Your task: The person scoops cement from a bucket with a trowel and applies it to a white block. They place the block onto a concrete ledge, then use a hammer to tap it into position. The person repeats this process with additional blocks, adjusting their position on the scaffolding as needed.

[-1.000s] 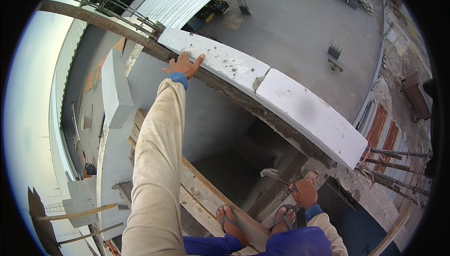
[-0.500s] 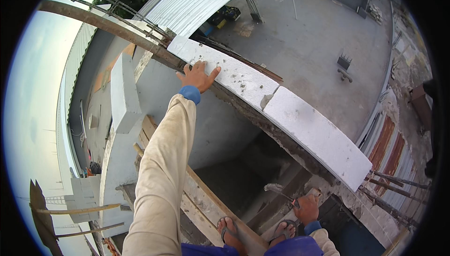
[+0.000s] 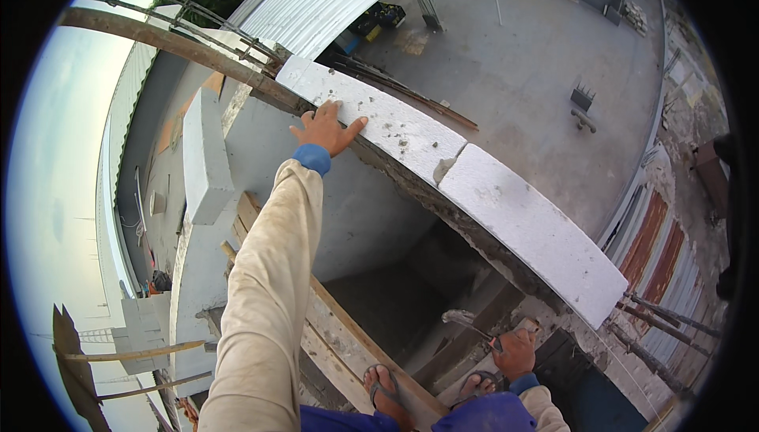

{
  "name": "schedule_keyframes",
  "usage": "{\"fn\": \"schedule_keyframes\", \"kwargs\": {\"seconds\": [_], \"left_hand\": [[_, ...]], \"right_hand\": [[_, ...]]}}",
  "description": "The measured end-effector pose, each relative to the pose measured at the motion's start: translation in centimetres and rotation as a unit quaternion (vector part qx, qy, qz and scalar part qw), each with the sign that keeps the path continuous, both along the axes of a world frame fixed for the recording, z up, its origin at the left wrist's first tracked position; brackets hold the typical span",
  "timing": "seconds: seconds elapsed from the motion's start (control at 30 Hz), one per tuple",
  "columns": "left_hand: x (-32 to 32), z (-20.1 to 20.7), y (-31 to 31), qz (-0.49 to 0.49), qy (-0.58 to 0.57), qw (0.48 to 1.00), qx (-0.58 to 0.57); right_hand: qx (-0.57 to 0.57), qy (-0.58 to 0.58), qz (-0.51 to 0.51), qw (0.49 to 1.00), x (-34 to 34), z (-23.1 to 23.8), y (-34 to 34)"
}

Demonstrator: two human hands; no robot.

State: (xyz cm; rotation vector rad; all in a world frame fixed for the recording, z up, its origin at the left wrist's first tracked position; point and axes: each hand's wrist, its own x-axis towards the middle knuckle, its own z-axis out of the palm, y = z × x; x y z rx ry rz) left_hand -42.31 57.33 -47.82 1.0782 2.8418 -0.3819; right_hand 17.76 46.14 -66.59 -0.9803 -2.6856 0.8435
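My left hand [image 3: 326, 128] lies with spread fingers on the near edge of a white lightweight block [image 3: 399, 125], towards its left end. Dark mortar crumbs dot that block's top. End to end with it sits a second white block [image 3: 530, 230], with grey mortar [image 3: 445, 168] in the joint between them. Low on the right, my right hand [image 3: 515, 353] is closed round the handle of a trowel [image 3: 460, 318]. The trowel's mortar-smeared blade points left over the dark opening below the wall.
My sandalled feet stand on wooden planks [image 3: 356, 353] above a deep opening [image 3: 395, 274]. Steel bars [image 3: 660, 317] stick out past the right block. A rusty pipe [image 3: 174, 45] and rebar meet the wall's left end. Beyond lies a grey concrete floor [image 3: 522, 76].
The view has shifted slightly. My left hand stays on the block, and my right hand keeps the trowel in nearly the same place.
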Motion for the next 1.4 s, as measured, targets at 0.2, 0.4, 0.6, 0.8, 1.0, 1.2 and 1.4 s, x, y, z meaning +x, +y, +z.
{"fn": "schedule_keyframes", "kwargs": {"seconds": [0.2,0.4,0.6,0.8,1.0,1.2,1.4], "left_hand": [[-0.1,-0.4,-0.2,-0.001,0.003,1.000,0.021],[-0.3,-0.5,0.0,0.007,0.000,1.000,0.011],[-0.7,-0.5,0.6,0.011,0.016,1.000,-0.011],[4.3,-0.2,1.4,-0.146,-0.015,0.987,0.065],[13.1,-0.1,4.1,-0.438,-0.108,0.892,0.035],[14.9,0.7,6.0,-0.411,-0.116,0.901,-0.072],[14.8,0.6,5.9,-0.402,-0.124,0.905,-0.066]], "right_hand": [[0.017,0.018,-0.007,1.000,0.0,-0.1,0.0],[0.010,0.025,-0.024,0.999,-0.2,-0.3,-0.1],[0.008,-0.023,0.008,1.000,0.1,-0.3,-0.1],[-0.012,-0.026,0.016,0.999,0.3,-0.5,0.1],[-0.034,-0.043,0.019,0.998,0.4,-0.5,0.1],[-0.018,-0.039,0.020,0.999,0.5,-0.7,0.2],[-0.020,-0.036,0.028,0.999,0.7,-0.7,0.2]]}}
